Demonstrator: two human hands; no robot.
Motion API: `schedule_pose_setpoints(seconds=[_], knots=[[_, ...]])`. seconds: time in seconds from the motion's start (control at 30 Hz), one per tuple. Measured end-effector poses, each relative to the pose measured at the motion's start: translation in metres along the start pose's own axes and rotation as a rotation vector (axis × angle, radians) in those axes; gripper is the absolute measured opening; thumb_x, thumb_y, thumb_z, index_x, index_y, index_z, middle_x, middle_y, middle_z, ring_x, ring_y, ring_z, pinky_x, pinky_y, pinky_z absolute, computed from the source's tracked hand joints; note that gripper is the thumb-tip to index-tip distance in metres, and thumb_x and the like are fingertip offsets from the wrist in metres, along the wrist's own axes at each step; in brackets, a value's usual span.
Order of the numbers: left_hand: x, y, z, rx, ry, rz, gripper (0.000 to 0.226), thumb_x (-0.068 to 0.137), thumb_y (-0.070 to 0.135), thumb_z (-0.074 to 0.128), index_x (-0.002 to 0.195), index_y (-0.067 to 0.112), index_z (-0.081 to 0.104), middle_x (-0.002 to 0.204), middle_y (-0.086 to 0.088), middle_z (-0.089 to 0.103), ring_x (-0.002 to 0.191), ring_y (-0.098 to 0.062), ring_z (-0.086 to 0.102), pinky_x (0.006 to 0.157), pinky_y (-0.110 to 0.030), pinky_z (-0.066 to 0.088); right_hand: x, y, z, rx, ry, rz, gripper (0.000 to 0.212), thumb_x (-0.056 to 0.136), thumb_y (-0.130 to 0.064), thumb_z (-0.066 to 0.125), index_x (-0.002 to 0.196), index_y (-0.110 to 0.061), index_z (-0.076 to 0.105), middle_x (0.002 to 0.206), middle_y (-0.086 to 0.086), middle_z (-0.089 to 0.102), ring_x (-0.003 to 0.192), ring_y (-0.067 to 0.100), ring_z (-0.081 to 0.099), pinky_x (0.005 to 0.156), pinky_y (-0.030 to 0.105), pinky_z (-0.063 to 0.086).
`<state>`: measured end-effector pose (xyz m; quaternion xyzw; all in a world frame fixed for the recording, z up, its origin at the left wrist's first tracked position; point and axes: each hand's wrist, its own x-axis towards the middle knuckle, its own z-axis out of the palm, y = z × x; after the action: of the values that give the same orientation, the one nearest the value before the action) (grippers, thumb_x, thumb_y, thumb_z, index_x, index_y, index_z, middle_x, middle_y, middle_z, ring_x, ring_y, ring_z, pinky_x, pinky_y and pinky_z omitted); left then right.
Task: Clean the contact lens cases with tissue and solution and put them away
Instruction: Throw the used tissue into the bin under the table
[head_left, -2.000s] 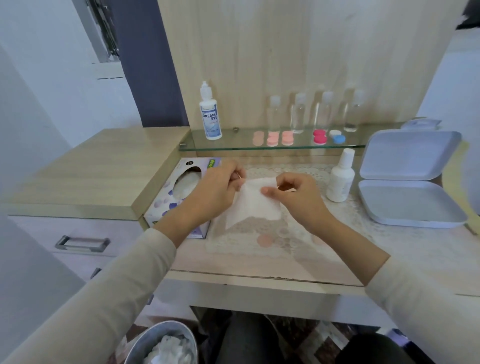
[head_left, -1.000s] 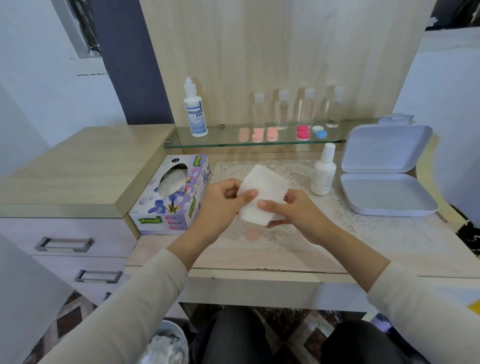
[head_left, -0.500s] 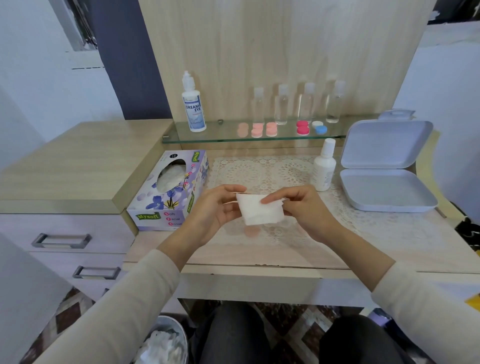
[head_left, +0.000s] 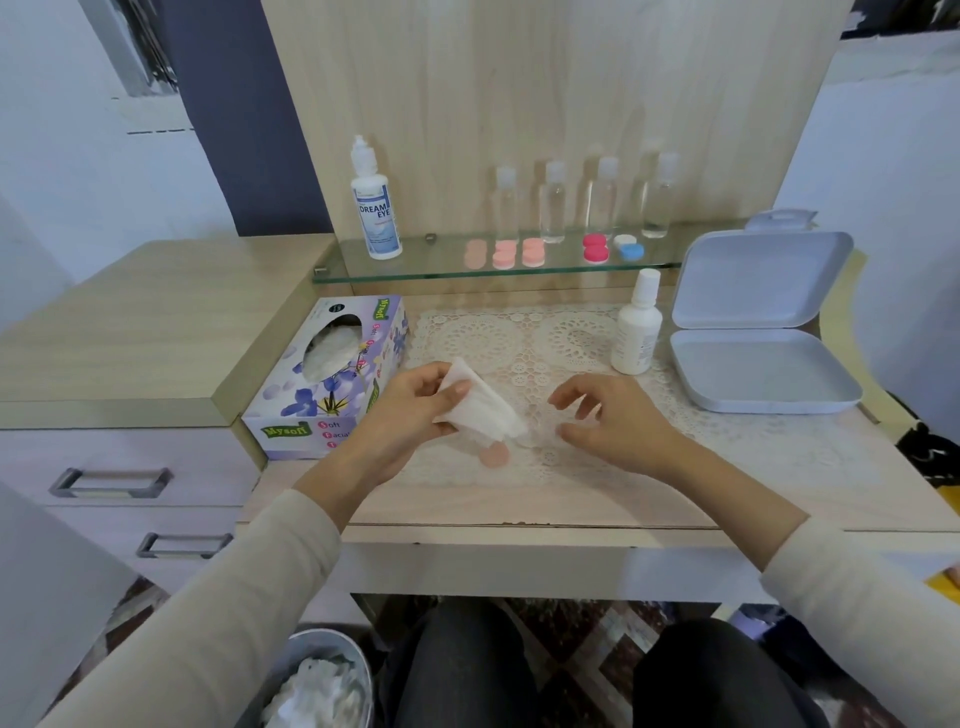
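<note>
Left to right: the left hand (head_left: 410, 413) pinches the folded tissue (head_left: 480, 410) in its fingers just above a pink lens case piece (head_left: 494, 456) lying on the worktop (head_left: 519, 504), while the right hand (head_left: 610, 418), fingers loosely parted and apparently empty, hovers alongside, where a careless reach could topple the nearby solution bottle (head_left: 636, 332).
</note>
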<state>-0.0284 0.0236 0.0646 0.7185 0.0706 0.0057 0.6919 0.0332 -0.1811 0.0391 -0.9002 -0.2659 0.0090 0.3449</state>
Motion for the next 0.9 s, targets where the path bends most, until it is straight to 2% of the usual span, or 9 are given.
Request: schedule_pose_setpoints(seconds=[0.1,0.17,0.27,0.4,0.53,0.63,0.73,0.83,0.9], knots=[[0.001,-0.001,-0.002,0.096,-0.03,0.04,0.024,0.095,0.004,0.043,0.09,0.02,0.06,0.095,0.004,0.06,0.088,-0.01,0.057,0.071,-0.022,0.052,0.0,0.004,0.007,-0.22,-0.087,0.025,0.045,0.075,-0.038,0.071,0.114,-0.019,0.061,0.109,-0.005,0.059,0.091,0.009,0.048,0.079,0.024,0.04],[0.003,-0.004,-0.004,0.228,-0.032,0.087,0.026,0.092,0.002,0.048,0.092,0.024,0.061,0.095,0.002,0.059,0.087,-0.013,0.054,0.074,-0.025,0.047,0.0,0.004,0.012,-0.284,-0.09,0.022,0.052,0.075,-0.044,0.07,0.118,-0.017,0.06,0.111,-0.003,0.058,0.099,0.013,0.048,0.085,0.028,0.04],[0.007,-0.008,-0.006,0.369,-0.013,0.099,0.025,0.082,0.005,0.065,0.094,0.026,0.059,0.083,-0.001,0.06,0.08,-0.011,0.056,0.071,-0.02,0.044,0.0,0.003,0.017,-0.33,-0.079,0.012,0.041,0.081,-0.036,0.064,0.118,-0.016,0.061,0.114,0.0,0.056,0.105,0.019,0.047,0.089,0.033,0.04],[0.014,-0.009,0.0,0.464,-0.032,0.131,0.022,0.071,0.004,0.075,0.074,0.019,0.059,0.074,0.005,0.062,0.064,0.003,0.055,0.058,-0.007,0.042,0.0,0.004,0.018,-0.333,-0.081,-0.005,0.03,0.086,-0.025,0.059,0.116,-0.019,0.063,0.112,0.004,0.056,0.103,0.021,0.048,0.086,0.033,0.039],[0.022,-0.012,0.014,0.509,-0.134,0.193,0.019,0.071,0.003,0.074,0.071,0.02,0.065,0.078,0.008,0.063,0.067,0.004,0.055,0.058,-0.007,0.042,-0.007,0.004,0.023,-0.232,-0.001,-0.04,0.028,0.085,-0.021,0.061,0.112,-0.025,0.067,0.1,0.007,0.056,0.097,0.021,0.047,0.082,0.032,0.036],[0.03,-0.019,0.025,0.594,-0.192,0.242,0.022,0.072,0.001,0.072,0.073,0.023,0.067,0.078,0.012,0.063,0.074,0.0,0.053,0.063,-0.007,0.039,-0.009,0.005,0.023,-0.199,0.009,-0.051,0.029,0.084,-0.016,0.061,0.113,-0.019,0.066,0.092,0.007,0.053,0.089,0.018,0.045,0.073,0.027,0.032],[0.036,-0.031,0.031,0.644,-0.115,0.27,0.028,0.07,0.0,0.073,0.078,0.025,0.064,0.084,0.008,0.063,0.082,-0.01,0.056,0.07,-0.011,0.041,-0.007,0.011,0.022,-0.227,-0.007,-0.067,0.025,0.083,-0.016,0.062,0.108,-0.011,0.067,0.091,0.007,0.054,0.082,0.017,0.046,0.07,0.025,0.031],[0.035,-0.036,0.033,0.665,0.004,0.351,0.028,0.067,0.004,0.076,0.074,0.023,0.057,0.078,0.01,0.059,0.07,-0.004,0.051,0.061,-0.008,0.038,-0.008,0.014,0.023,-0.196,0.027,-0.119,0.013,0.079,-0.011,0.063,0.09,-0.007,0.069,0.081,0.003,0.048,0.073,0.015,0.041,0.067,0.026,0.031],[0.034,-0.039,0.032,0.74,0.016,0.462,0.02,0.068,0.005,0.076,0.071,0.017,0.06,0.074,0.01,0.058,0.067,-0.004,0.049,0.061,-0.008,0.036,-0.011,0.016,0.026,-0.173,0.077,-0.146,0.012,0.077,-0.008,0.063,0.088,-0.004,0.069,0.083,0.006,0.051,0.075,0.016,0.043,0.067,0.027,0.033]])
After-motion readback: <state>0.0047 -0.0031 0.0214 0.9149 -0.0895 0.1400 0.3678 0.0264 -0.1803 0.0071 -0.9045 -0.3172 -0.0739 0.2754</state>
